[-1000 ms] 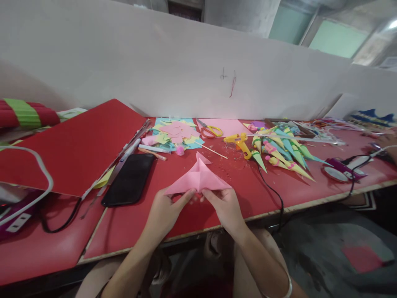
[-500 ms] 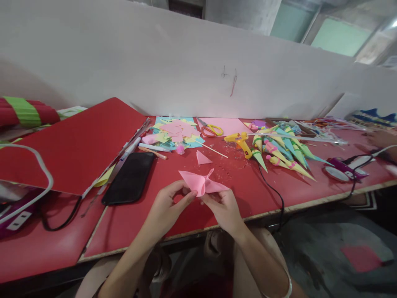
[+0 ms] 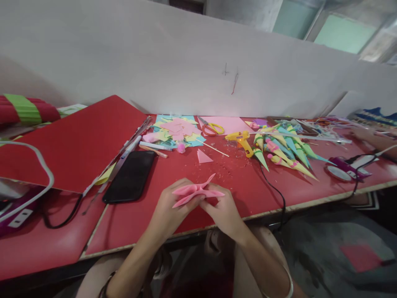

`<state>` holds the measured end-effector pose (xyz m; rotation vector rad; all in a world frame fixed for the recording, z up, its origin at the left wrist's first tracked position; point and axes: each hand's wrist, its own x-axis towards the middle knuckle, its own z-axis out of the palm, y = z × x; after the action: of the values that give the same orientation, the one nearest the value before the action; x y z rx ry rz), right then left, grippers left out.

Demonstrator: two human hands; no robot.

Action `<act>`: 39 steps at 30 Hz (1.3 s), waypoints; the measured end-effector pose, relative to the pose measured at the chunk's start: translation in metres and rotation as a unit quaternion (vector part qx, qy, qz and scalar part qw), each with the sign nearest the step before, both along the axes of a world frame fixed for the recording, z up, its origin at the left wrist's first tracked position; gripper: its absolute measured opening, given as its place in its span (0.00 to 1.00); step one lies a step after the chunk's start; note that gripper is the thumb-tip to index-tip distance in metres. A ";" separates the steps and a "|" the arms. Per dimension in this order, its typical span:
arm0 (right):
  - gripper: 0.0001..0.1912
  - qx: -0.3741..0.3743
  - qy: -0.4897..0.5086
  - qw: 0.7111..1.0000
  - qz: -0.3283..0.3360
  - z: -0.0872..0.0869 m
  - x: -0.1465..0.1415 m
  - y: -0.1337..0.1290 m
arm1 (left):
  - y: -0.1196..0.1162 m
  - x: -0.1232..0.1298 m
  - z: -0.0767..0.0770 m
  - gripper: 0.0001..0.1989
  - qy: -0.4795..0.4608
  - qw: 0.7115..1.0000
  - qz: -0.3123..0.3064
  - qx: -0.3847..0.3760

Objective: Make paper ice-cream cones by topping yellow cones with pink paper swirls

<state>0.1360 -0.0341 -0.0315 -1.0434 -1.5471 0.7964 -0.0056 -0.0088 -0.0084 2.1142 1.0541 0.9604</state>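
A folded pink paper with several pointed flaps is held between both hands above the red table's front edge. My left hand pinches its left and lower part, thumb near the middle. On the other side, my right hand grips the lower right part with thumb and fingers. Just beyond the hands lies a small pink triangle of paper. Farther back are a thin stick, a pink pompom and a pile of coloured paper pieces.
A black phone lies left of my hands. At the right are a yellow glue gun with a black cord, and several paper cones. Scissors lie at the back. Another person's arm reaches in at far right.
The pink paper has been tipped and turned between my hands, so its flaps now spread out and its upper edges show. Both hands stay on it. The other person's arm at far right has moved.
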 end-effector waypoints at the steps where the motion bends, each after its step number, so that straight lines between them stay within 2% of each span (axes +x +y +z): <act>1: 0.07 0.006 -0.003 1.000 -0.004 0.000 0.000 0.000 | 0.000 0.001 -0.001 0.07 -0.012 1.000 0.016 0.000; 5: 0.05 0.011 0.010 1.000 -0.024 -0.001 -0.002 -0.001 | -0.001 0.003 -0.001 0.08 -0.056 0.996 0.064 -0.018; 8: 0.06 -0.034 0.095 0.995 -0.023 -0.003 -0.003 -0.001 | -0.001 0.003 0.002 0.09 -0.068 0.994 0.076 -0.047; 12: 0.12 -0.096 0.207 0.973 -0.025 -0.002 -0.002 0.001 | -0.002 0.005 0.003 0.09 -0.078 0.989 0.085 -0.094; 15: 0.09 -0.110 0.179 0.977 -0.029 0.001 0.000 0.002 | -0.003 0.006 0.002 0.09 -0.090 0.985 0.081 -0.119; 20: 0.11 -0.109 0.140 0.982 -0.060 0.000 0.002 0.003 | -0.002 0.008 0.001 0.12 -0.111 0.980 0.068 -0.150; 28: 0.10 -0.125 0.187 0.972 -0.070 -0.001 0.001 0.003 | -0.001 0.008 -0.005 0.17 -0.044 0.986 0.124 -0.098; 34: 0.12 -0.135 0.236 0.960 -0.070 -0.007 0.002 0.006 | -0.001 0.008 -0.002 0.14 -0.039 0.990 0.110 -0.075; 39: 0.12 -0.150 0.253 0.954 -0.062 -0.011 0.001 0.008 | -0.001 0.008 -0.004 0.16 -0.028 0.992 0.107 -0.066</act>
<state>0.1373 -0.0259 -0.0426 -1.0364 -0.9348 1.1318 0.0026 -0.0095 -0.0127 1.8837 1.2976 1.0137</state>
